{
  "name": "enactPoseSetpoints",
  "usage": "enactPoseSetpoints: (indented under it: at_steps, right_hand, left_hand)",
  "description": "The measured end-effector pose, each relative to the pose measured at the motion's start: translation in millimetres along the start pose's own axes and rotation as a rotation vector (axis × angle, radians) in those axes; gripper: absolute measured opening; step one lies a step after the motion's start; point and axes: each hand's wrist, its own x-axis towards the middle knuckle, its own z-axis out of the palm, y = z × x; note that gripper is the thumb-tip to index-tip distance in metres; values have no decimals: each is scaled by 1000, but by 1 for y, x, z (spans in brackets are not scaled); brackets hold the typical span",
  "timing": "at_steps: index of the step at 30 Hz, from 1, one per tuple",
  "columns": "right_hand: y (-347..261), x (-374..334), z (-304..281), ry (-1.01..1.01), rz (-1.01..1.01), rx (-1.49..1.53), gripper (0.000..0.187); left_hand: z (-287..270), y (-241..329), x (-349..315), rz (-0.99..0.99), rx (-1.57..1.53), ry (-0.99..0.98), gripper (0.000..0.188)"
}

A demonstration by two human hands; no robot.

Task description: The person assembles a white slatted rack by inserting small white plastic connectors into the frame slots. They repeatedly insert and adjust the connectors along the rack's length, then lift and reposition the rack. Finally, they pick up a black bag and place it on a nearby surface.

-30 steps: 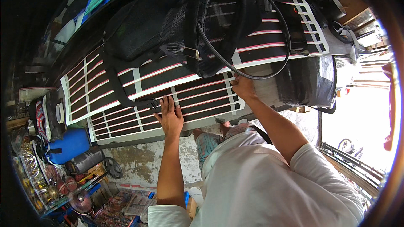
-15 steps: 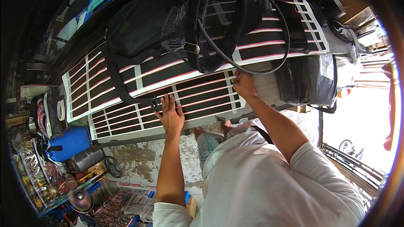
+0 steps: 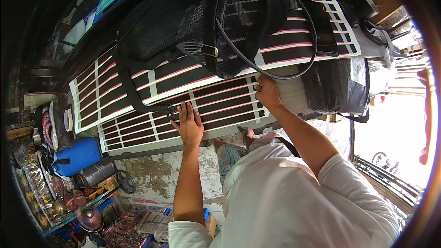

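Observation:
Two sheets with black panels, white bands and thin red lines lie on a grey surface. My left hand [image 3: 189, 126] is open and rests flat on the near sheet [image 3: 225, 103], fingers slightly spread. Beside its fingertips is a black buckle [image 3: 171, 110] on a strap hanging from a black mesh bag [image 3: 161, 27]. At the near sheet's right end, my right hand [image 3: 268, 93] is closed, fingers curled in at the white edge; what they pinch, if anything, is hidden. The bag lies on the far sheet [image 3: 285, 55].
A thin dark cable [image 3: 315, 41] loops above my right hand. A black plastic-wrapped bundle [image 3: 333, 85] stands right of it. On the left are a blue container [image 3: 78, 157], a small fan [image 3: 90, 218] and shelves of packaged goods. Bright daylight enters at the right.
My view has shifted slightly. Both hands stay at the same places on the near sheet, and the sheets and bag look unmoved.

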Motion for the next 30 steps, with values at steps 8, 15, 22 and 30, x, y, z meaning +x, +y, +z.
enactPoseSetpoints:
  at_steps: [8,15,22,30]
  right_hand:
    - [-2,-6,-10,31,-69,-142,27]
    - [-6,-5,-16,-50,95,-49,26]
    - [2,-7,-13,6,-103,-115,31]
    - [-2,-3,-18,-60,12,-49,25]
  left_hand:
    - [17,32,-8,120,-3,95,60]
    - [26,101,-9,228,-77,43,68]
    - [32,166,-7,354,-177,54,72]
    - [22,160,-6,428,-268,42,70]
